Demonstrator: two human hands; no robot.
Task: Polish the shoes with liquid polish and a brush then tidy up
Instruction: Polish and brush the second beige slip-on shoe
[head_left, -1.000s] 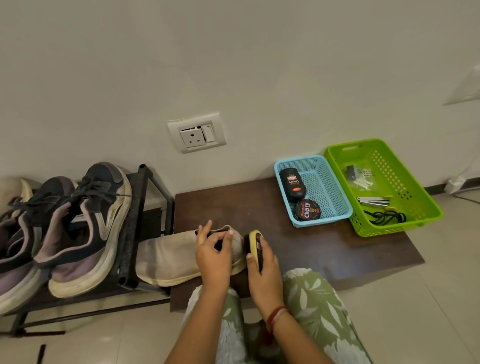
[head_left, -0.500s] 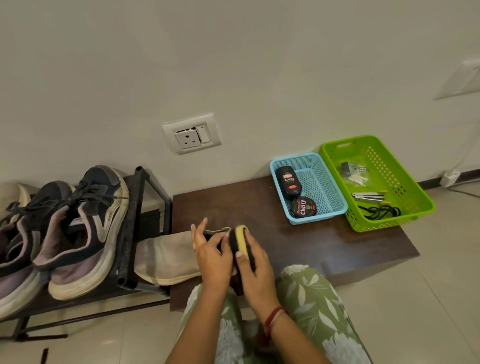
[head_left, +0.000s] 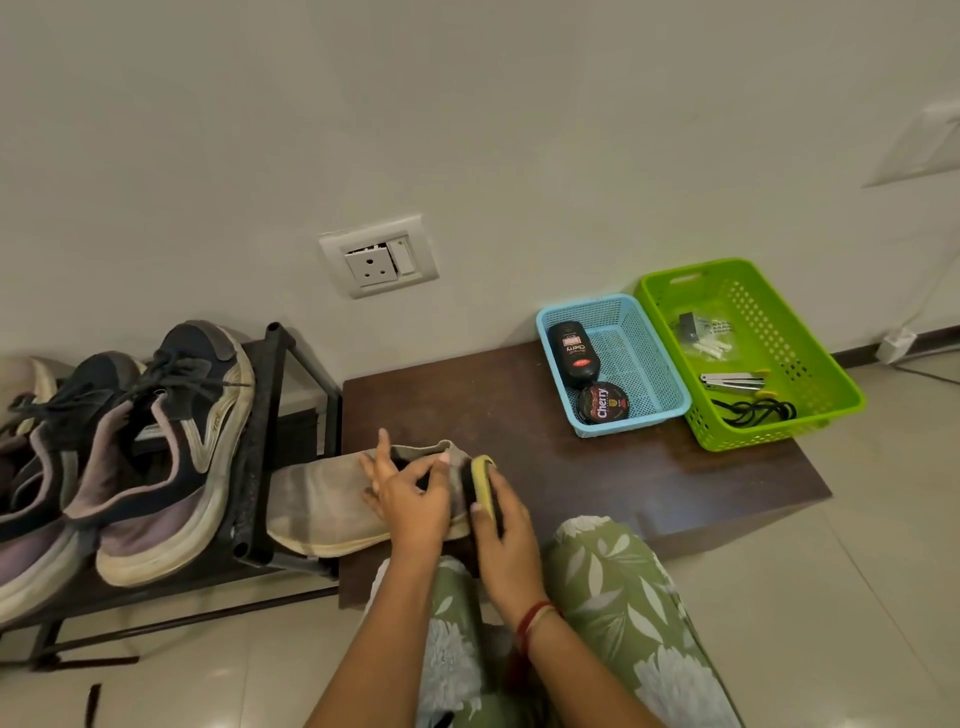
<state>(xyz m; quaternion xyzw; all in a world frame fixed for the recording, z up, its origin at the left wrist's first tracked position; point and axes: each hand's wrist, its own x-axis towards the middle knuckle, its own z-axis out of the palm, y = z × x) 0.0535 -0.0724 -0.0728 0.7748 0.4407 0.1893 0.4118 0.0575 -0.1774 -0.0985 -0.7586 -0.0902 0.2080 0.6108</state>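
Gripping a beige shoe (head_left: 322, 499) at its collar, the left hand (head_left: 410, 499) has thumb and fingers curled over the rim of the opening, with one finger sticking up clear of it. The right hand (head_left: 506, 540) is closed round a yellow-backed brush (head_left: 484, 486), whose dark bristle side is set against the heel end of the shoe. The shoe lies on its sole at the near left corner of the dark brown desk (head_left: 493, 405), heel towards the right hand, toe pointing left past the desk edge. The toe appears to reach the black shoe rack (head_left: 260, 441), though contact cannot be confirmed.

At the far right of the desk sits a blue basket (head_left: 660, 364). In it lies the liquid polish bottle (head_left: 574, 353), black, on its side, with a round Cherry polish tin (head_left: 602, 402) just beside its cap end. A green basket (head_left: 779, 332) stands touching the blue one on the right. It holds black laces (head_left: 753, 413), a metal tool (head_left: 732, 380) and a clear packet (head_left: 709, 338).

Dark sneakers (head_left: 171, 441) stand on the rack, well apart from the hands. A wall socket (head_left: 379, 257) is set above the desk. The person's knees, in green floral cloth, are at the near desk edge.
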